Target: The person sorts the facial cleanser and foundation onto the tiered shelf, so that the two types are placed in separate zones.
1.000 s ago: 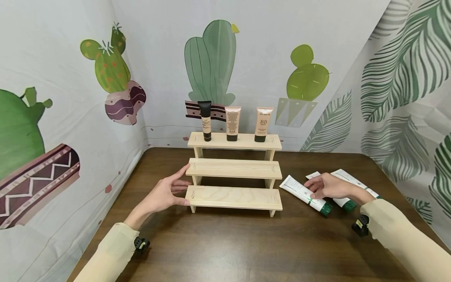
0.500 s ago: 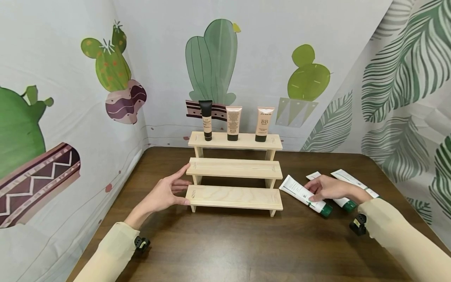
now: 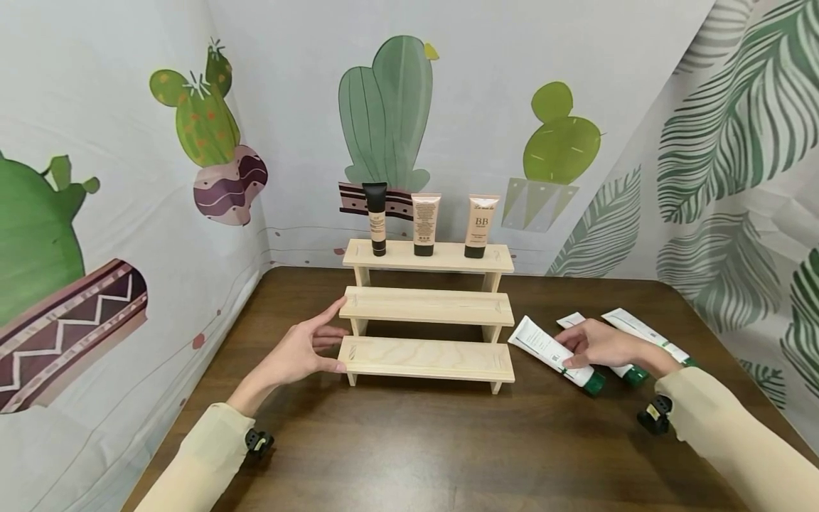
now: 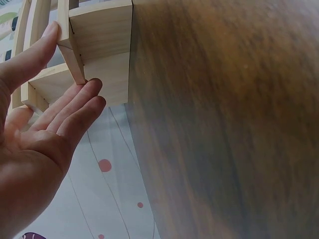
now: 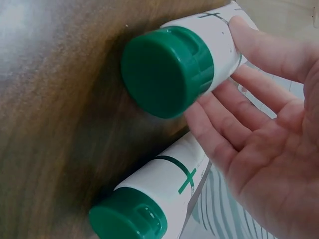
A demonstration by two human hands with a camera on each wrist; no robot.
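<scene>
In the head view, a three-tier wooden stand [image 3: 429,355] stands mid-table. My left hand [image 3: 291,352] touches its left end with fingers fairly straight, thumb at the bottom shelf and index finger at the middle one. In the left wrist view, the left thumb [image 4: 35,57] and fingertips meet the wood. On the right, my right hand [image 3: 601,345] pinches a white squeeze tube [image 3: 540,341] with a green cap [image 5: 154,72], thumb on one face and fingers along the other. Another white tube [image 3: 630,371] lies partly hidden behind that hand, and a third tube [image 3: 640,331] lies farther right.
On the top shelf stand a black-capped beige tube [image 3: 377,220], a pink-beige tube [image 3: 425,224] and a BB cream tube [image 3: 480,226]. Behind the brown table [image 3: 409,448] hangs a cactus-patterned cloth [image 3: 294,107].
The right hand has shifted slightly and the tube in it has rolled a little, with more of its label showing. The left hand stays at the stand.
</scene>
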